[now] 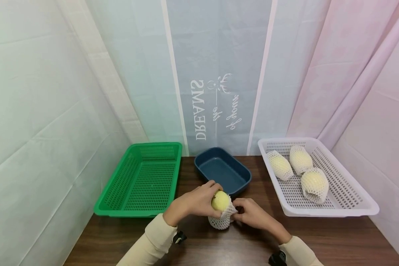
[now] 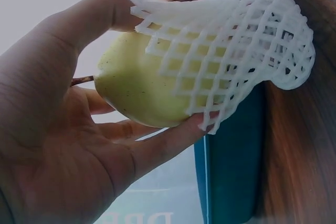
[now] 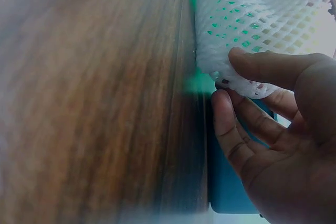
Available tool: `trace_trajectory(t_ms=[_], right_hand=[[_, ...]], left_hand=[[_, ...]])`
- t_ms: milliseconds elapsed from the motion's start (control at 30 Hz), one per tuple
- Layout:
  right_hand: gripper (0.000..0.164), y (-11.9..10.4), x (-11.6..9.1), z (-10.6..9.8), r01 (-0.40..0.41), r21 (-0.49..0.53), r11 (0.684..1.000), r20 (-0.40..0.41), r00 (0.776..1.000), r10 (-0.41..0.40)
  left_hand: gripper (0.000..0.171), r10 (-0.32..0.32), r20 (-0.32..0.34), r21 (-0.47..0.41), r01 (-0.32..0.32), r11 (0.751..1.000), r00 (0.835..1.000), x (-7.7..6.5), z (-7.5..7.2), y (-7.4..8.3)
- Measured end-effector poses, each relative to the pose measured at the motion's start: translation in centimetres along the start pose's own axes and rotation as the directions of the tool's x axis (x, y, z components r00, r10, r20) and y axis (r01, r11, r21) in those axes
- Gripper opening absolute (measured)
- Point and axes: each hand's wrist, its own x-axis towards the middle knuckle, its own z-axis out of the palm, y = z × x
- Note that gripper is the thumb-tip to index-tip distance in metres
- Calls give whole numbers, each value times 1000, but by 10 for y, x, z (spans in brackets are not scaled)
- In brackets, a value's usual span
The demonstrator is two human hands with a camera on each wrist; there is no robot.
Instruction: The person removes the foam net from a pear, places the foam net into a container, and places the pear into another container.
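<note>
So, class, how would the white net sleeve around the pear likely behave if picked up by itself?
The white net sleeve is probably floppy: its part beyond the pear bends out of line. It looks light for its size, being an open lattice. It may also stretch, since its mesh spreads wide over the pear.

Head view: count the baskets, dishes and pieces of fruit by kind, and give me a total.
Baskets: 2, the green basket and the white basket
Dishes: 1, the dark blue dish
Fruit: 4, three netted fruits in the white basket and one partly netted fruit in the left hand
Total: 7
</note>
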Motion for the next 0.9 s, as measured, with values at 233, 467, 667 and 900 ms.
trace_trajectory(t_ms=[233,467,667,900], right_hand=[[11,2,-1,3,5,-11,1000,-25,1000,-5],[11,-1,-1,3,39,-6,999,-64,997,-39],[13,-1,0,2,15,11,1000,-79,997,-14],[13,-2,0,2,-17,0,1000,-93,996,17]], left_hand=[[62,-3,-23,-14,3,1000,1000,-3,-6,-1],[63,9,-36,4,-9,1000,999,-4,-12,-2],[62,5,-38,-5,-5,1000,999,-5,-15,-3],[60,18,-61,-4,-18,1000,998,-7,-19,-2]])
